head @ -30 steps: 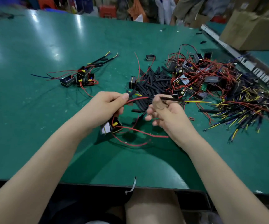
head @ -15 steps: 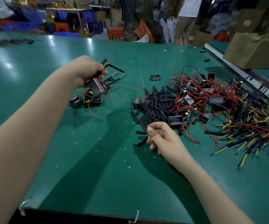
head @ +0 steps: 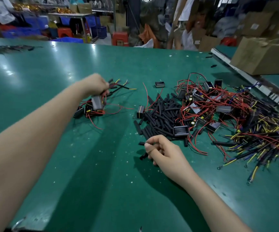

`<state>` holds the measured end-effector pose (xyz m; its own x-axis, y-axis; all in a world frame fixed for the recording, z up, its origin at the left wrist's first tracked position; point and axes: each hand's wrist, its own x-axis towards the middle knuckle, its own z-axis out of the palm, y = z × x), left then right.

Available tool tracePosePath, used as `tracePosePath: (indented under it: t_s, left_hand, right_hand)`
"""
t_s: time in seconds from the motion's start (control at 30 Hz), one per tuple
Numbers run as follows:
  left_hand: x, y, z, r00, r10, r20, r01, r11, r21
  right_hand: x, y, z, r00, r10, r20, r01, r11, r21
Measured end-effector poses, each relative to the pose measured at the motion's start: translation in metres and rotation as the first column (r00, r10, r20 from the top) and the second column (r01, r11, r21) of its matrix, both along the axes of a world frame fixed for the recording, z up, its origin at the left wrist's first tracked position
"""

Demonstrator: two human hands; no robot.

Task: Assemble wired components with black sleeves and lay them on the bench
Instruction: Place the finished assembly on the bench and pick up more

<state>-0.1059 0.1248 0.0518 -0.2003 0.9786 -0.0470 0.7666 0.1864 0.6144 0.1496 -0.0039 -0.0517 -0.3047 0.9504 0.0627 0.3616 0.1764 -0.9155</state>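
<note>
Green desk (head: 55,164) fills the view, cluttered workshop behind it with blue crates, red stools, cardboard boxes. Left hand (head: 96,85) is reached out over the far-left part of the desk, grip curled round the wires of a wired component (head: 97,102) (grey block hanging just under the fingers, blurred). Its sleeved leads fan out past the hand, yellow tips showing. Directly below sits a small cluster of finished components (head: 89,110), black blocks with red wires, lying on the desk. Can't tell if the held one touches them.

Right hand (head: 166,154) is near centre, just beside the near edge of the black sleeves pile (head: 160,118). Grip narrow: thumb and forefinger pinched on what looks like one short sleeve, other fingers curled under (the sleeve itself is mostly hidden).

Right of the sleeves: a tangle of unassembled components (head: 207,101) with red wires, then a heap of yellow-tipped wires (head: 259,143) at the far right. One lone black block (head: 159,84) sits apart behind the sleeves. Cardboard box (head: 262,56) at the far right corner.
</note>
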Motion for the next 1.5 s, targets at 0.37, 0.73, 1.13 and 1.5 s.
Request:
tracePosePath:
  t_s: [0.37, 0.73, 1.13, 1.5]
  left_hand:
    - [0.009, -0.006, -0.044, 0.897, 0.202, -0.394, -0.083, 0.951, 0.299]
    - [0.138, -0.088, -0.068, 0.974, -0.121, -0.191, 0.219, 0.726, 0.652]
    - [0.132, -0.097, -0.093, 0.952, -0.296, 0.075, 0.149, 0.663, 0.733]
    - [0.132, -0.093, -0.096, 0.948, -0.304, 0.089, 0.141, 0.655, 0.742]
  right_hand:
    - [0.0, 0.002, 0.001, 1.0, -0.012, 0.026, 0.012, 1.0, 0.007]
    - [0.012, 0.005, 0.002, 0.987, -0.158, 0.039, 0.138, 0.94, 0.311]
    - [0.059, 0.048, 0.03, 0.666, -0.734, 0.133, 0.599, 0.632, 0.491]
    - [0.17, 0.065, 0.063, 0.565, -0.251, 0.786, 0.425, 0.905, -0.017]
